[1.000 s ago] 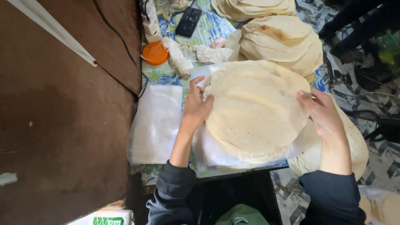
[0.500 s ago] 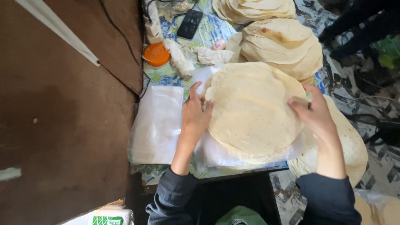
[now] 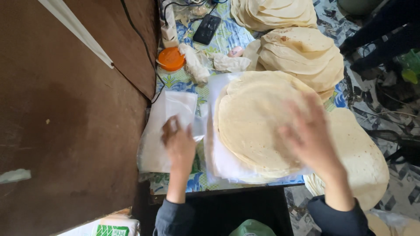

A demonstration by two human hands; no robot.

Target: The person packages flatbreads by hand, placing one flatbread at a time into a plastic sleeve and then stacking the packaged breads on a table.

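Your left hand (image 3: 179, 144) is off the flatbreads now and down on the pile of clear plastic bags (image 3: 164, 131), fingers spread loose and flat on the top sheet, nothing pinched between them that I can see. Half a second ago that same hand was pressed against the left rim of the flatbread stack (image 3: 258, 126); it has slid out to your left, onto the bags.

Your right hand (image 3: 310, 135) lies on the right side of the stack, fingers open and splayed across the top round. It's blurred, so I can't tell whether the tips curl under the edge. Earlier it sat farther out at the rim; now it reaches more toward the middle.

The relation to watch: the bags lie just left of the stack, touching or nearly touching the white sheet (image 3: 218, 157) under the bread. The bag pile's long side runs away from you, parallel to the table edge (image 3: 153, 87) by the brown floor. The left hand is the nearer one to the bags, the right to the bread.

Beyond them sit two more flatbread piles (image 3: 302, 52), an orange lid (image 3: 170, 59) and a black phone (image 3: 207, 29).
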